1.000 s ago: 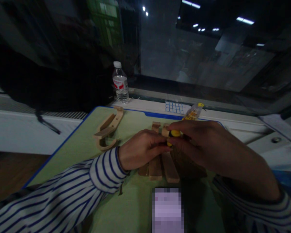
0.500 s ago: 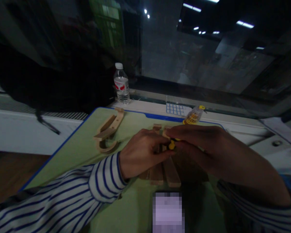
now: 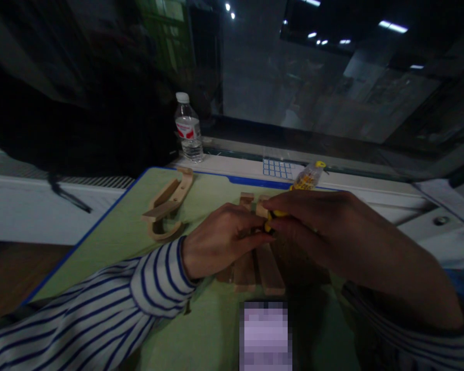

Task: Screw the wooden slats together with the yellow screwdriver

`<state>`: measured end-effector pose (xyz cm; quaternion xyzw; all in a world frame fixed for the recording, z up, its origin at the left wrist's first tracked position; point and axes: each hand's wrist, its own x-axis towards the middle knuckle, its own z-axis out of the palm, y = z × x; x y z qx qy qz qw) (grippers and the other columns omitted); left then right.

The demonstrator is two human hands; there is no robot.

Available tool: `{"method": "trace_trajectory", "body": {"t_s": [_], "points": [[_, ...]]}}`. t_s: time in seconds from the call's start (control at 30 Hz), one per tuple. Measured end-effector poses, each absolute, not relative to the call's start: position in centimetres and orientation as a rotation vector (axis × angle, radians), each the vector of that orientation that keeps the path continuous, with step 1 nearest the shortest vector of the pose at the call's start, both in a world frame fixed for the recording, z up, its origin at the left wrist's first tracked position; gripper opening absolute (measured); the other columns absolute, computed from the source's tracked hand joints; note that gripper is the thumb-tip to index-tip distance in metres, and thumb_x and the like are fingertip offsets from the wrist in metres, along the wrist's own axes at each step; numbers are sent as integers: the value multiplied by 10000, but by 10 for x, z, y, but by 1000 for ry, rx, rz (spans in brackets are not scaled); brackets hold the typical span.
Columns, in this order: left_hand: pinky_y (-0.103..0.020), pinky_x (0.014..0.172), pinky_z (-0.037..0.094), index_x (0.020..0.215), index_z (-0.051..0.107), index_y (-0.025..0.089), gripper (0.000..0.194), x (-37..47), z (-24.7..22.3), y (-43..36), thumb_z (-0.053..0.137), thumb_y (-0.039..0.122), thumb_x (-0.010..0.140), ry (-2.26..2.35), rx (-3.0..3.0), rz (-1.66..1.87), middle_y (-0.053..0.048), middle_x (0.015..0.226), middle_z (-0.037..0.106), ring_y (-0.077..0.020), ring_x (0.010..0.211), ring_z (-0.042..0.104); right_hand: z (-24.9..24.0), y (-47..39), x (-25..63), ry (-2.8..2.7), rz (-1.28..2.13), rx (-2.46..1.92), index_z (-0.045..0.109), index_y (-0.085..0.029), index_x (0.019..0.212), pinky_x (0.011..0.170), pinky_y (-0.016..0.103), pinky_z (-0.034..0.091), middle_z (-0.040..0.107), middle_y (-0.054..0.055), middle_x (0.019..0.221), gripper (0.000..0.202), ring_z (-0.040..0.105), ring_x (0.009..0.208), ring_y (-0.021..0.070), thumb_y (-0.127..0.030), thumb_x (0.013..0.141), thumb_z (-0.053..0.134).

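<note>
The right hand (image 3: 325, 226) has turned slightly around the yellow-and-black piece (image 3: 268, 222); its fingertips and the left hand's (image 3: 220, 239) pinch it narrowly above flat wooden slats (image 3: 270, 270). The green table's (image 3: 108, 242) blue edge runs beyond both hands. Curved, smooth wooden parts (image 3: 172, 201) lie beyond the left wrist.

1. an indoor room beside a large dark window (image 3: 255, 77); its exact kind, home or office, is unclear.
2. strip lights (image 3: 393, 26) show in the glass.
3. a pale sill (image 3: 224, 167) bears a water bottle (image 3: 189, 134); a slotted grille (image 3: 112, 183) lies left of it.
4. a green, blue-edged tabletop (image 3: 112, 232) serves as workbench, with wooden slats (image 3: 269, 268), curved wooden parts (image 3: 174, 203) and a yellow-and-black tool (image 3: 268, 222).
5. brown flooring (image 3: 19, 268) shows at lower left.
</note>
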<state>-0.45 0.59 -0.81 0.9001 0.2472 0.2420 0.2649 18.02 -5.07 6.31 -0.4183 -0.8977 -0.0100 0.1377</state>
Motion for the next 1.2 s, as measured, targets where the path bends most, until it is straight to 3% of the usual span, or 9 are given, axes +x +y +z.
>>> {"method": "trace_trajectory", "body": {"t_s": [0.53,0.7,0.87,0.97,1.07,1.2], "points": [[-228,824,450,931,684,220,200,-5,-12,8,486,210,902,573,2321,596,2,990,691,-125,926,621,59,-49,174,-2569,-124,-1263,618,-190,1026,796,308,491,700,30,1016,219,652,904,185,-292,936,446],[-256,796,467,1020,674,218,212,-3,-11,3,531,279,877,725,2332,618,3,859,699,-128,779,627,58,-46,175,-2554,-109,-1220,598,-201,1111,815,293,472,684,10,1094,251,639,957,172,-306,939,448],[-253,740,464,948,702,240,176,0,-14,0,595,322,834,812,2378,716,14,810,703,-129,723,624,60,-45,175,-2539,22,-1239,623,-202,980,733,287,470,703,11,959,236,649,845,160,-323,949,423],[-241,706,458,922,706,244,158,0,-15,0,592,312,835,827,2397,726,18,799,703,-127,719,625,62,-46,177,-2549,93,-1206,606,-189,1074,785,304,477,688,42,1040,260,636,921,171,-332,943,433],[-230,711,455,861,709,226,181,-2,-15,1,579,350,842,838,2403,726,10,791,700,-130,750,628,64,-50,181,-2543,107,-1133,541,-163,1217,910,326,455,621,80,1210,316,579,1081,181,-265,931,454],[-235,727,464,852,697,194,244,-3,-16,1,543,384,863,814,2395,699,-11,811,694,-135,761,625,65,-52,183,-2565,175,-1055,554,-175,1212,963,301,435,618,60,1222,351,564,1113,154,-98,878,480]]}}
